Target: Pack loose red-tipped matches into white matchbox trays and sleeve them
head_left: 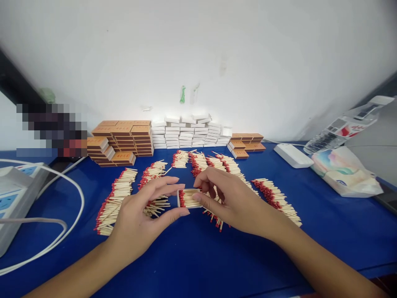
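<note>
Settling matches in a white matchbox tray

Workpiece position: the white matchbox tray (178, 199) is between the two hands, over the middle of the blue desk (173, 256), its long sides roughly parallel to the desk's near edge. Whether it touches the desktop cannot be told. The filling matches (187, 198) lie lengthwise in it, red heads at the left end.

Grip: the right hand (231, 194) is closed on the tray's right end, thumb over the matchsticks and fingers curled behind the far side. The left hand (136, 211) frames the left end in a C, fingertips at the far side and thumb by the near side; whether it bears on the tray cannot be told.

Recommended handling: keep the tray level. Press the sticks flat with light thumb pressure and keep the heads even. Avoid squeezing the sides, as thin walls would probably bow. Lift out any crossed stick rather than forcing it down.

Hand pose: the left forearm enters from the desk's near-left corner, palm turned inward; the right forearm enters from the near-right corner, wrist arched. Fanned rows of loose matches (116, 198) lie beyond and beside both hands.
</note>
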`<state>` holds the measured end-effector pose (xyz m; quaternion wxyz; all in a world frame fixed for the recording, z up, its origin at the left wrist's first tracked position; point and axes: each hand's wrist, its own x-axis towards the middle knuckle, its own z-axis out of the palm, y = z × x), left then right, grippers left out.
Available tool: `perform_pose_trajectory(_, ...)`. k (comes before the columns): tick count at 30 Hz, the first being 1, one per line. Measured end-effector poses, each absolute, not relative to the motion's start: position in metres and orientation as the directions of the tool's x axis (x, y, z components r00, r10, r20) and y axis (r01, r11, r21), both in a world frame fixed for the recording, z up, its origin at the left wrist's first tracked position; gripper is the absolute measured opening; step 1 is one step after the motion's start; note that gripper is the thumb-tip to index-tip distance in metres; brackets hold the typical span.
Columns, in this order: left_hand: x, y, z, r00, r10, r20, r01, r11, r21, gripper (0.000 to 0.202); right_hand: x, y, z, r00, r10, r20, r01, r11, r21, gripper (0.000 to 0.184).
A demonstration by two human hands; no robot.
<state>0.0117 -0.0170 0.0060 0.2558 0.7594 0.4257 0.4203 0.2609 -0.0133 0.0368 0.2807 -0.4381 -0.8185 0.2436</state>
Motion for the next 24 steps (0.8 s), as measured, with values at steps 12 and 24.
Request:
perform_pose_trajectory(12, 0.0115, -0.0165, 0.0052, 0.3, 0.861, 0.411, 0.432, -0.507, 0.746, 0.054, 0.2575, -0.0125, 0.0359, -0.467, 0.85, 0.243, 0.585, 0.503, -0.636, 0.014)
perform_pose_trajectory(24, 0.0118, -0.0162, 0.0052, 0.291, 0.86, 0.419, 0.422, -0.508, 0.751, 0.052, 0.2615, -0.0053, 0.0342, -0.419, 0.847, 0.326, 0.613, 0.529, -0.587, 0.015)
